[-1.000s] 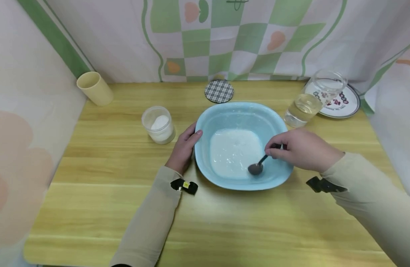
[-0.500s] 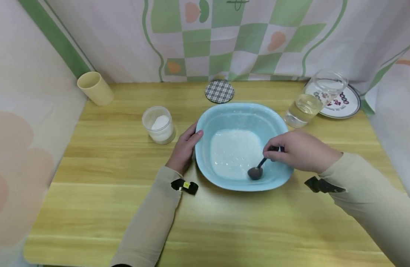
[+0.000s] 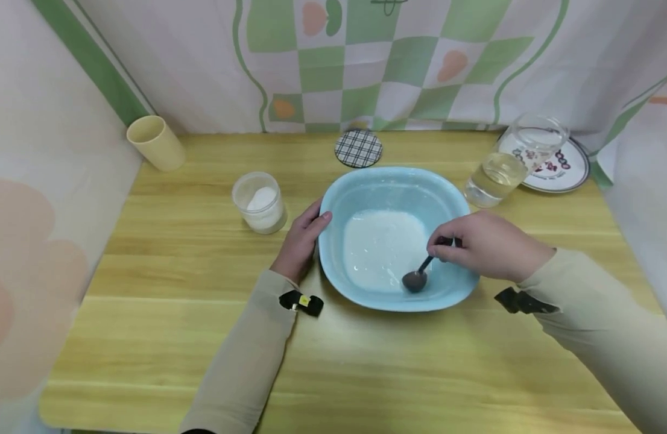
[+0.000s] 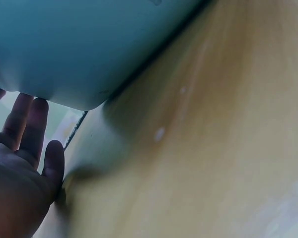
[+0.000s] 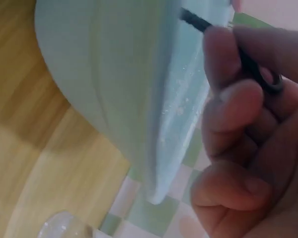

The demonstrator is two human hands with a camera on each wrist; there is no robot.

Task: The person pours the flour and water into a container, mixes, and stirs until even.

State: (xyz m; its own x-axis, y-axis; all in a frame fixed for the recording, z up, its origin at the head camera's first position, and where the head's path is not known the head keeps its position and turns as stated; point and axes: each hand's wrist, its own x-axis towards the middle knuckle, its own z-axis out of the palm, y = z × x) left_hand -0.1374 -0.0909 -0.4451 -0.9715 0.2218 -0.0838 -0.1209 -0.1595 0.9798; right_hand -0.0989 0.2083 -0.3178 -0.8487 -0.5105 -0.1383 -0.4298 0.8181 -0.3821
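A light-blue basin (image 3: 395, 301) with white liquid (image 3: 382, 247) in its bottom stands on the wooden table. My left hand (image 3: 300, 241) holds its left rim, thumb on top; in the left wrist view its fingers (image 4: 35, 119) touch the basin's outer wall from below the rim. At the right side, my right hand (image 3: 488, 244) pinches the handle of a dark spoon (image 3: 415, 281) between thumb and fingers. The spoon's bowl is low in the basin, at the liquid's near right edge. In the right wrist view the looped handle end (image 5: 270, 84) shows past the fingers.
Left of the basin stands a clear tub (image 3: 260, 205) of white powder. A yellow cup (image 3: 157, 144) is at the back left, a checked coaster (image 3: 358, 148) behind the basin. A glass jug (image 3: 496, 175) of pale liquid stands back right, before a patterned plate (image 3: 569, 172).
The spoon's bowl has shifted slightly toward the basin's near side, and my right hand slightly left with it. My left hand keeps its place on the rim.
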